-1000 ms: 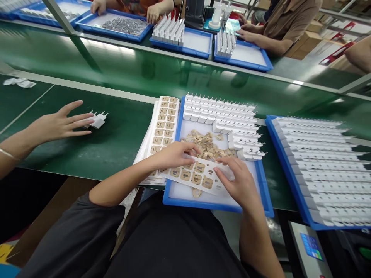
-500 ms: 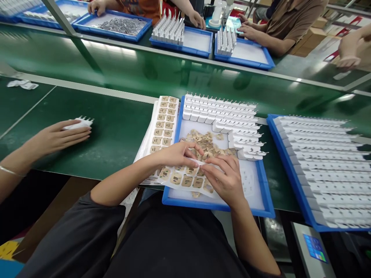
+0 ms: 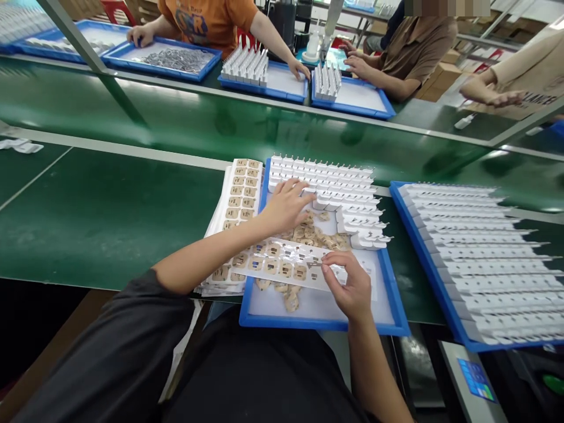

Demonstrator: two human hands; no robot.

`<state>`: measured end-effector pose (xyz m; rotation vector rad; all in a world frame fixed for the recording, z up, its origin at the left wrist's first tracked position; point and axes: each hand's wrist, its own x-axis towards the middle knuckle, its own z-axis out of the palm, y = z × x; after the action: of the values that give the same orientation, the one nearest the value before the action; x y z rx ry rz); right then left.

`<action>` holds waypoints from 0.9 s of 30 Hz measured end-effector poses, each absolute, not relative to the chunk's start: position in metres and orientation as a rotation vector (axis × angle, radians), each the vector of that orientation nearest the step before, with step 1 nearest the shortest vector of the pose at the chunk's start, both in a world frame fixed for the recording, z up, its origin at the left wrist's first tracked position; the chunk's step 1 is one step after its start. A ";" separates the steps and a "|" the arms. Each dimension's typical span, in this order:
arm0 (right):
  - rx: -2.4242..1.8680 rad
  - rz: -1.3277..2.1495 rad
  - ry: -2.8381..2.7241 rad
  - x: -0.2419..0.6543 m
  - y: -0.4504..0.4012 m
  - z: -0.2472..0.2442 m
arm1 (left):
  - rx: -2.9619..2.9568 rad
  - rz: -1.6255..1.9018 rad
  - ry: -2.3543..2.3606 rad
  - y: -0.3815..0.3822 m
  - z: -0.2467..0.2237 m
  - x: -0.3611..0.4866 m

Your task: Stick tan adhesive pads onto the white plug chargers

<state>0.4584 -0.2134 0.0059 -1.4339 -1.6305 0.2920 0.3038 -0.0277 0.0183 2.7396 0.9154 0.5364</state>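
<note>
My left hand (image 3: pixel 288 205) reaches over the near row of white plug housings (image 3: pixel 328 200), fingers spread, holding nothing that I can see. Thumb and forefinger of my right hand (image 3: pixel 350 285) pinch a thin tan sticker (image 3: pixel 314 264), seen almost edge-on. Beneath it a backing sheet (image 3: pixel 286 270) lies across the blue tray (image 3: pixel 324 325), with tan stickers on its left part and bare spots toward the right. Loose tan pieces (image 3: pixel 308 235) are heaped in the tray between the sheet and the housings, and a few lie below the sheet.
A stack of sticker sheets (image 3: pixel 240 202) lies left of the tray. To the right, another blue tray (image 3: pixel 434 267) holds rows of white housings. Beyond the green conveyor (image 3: pixel 185 117), co-workers' hands rest by blue trays. A device with a lit screen (image 3: pixel 476 379) sits low at right.
My left hand has left the sheet and moved up to the housings. The sheet now lies flatter across the tray. A co-worker's hand with a white plug has gone from the left.
</note>
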 end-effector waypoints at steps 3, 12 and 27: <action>-1.470 0.204 -1.673 0.458 -0.213 0.002 | 2.881 0.579 0.838 -0.017 0.008 0.346; -1.436 0.225 -1.623 0.465 -0.217 -0.001 | 2.404 0.624 0.762 -0.031 0.024 0.337; -0.945 0.933 -1.370 0.415 -0.214 0.023 | 1.386 0.805 0.537 -0.137 -0.009 0.225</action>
<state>0.4148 -0.2143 0.0233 -0.9450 -1.3695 0.9327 0.2249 -0.1368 -0.0091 1.3858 0.5368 0.8054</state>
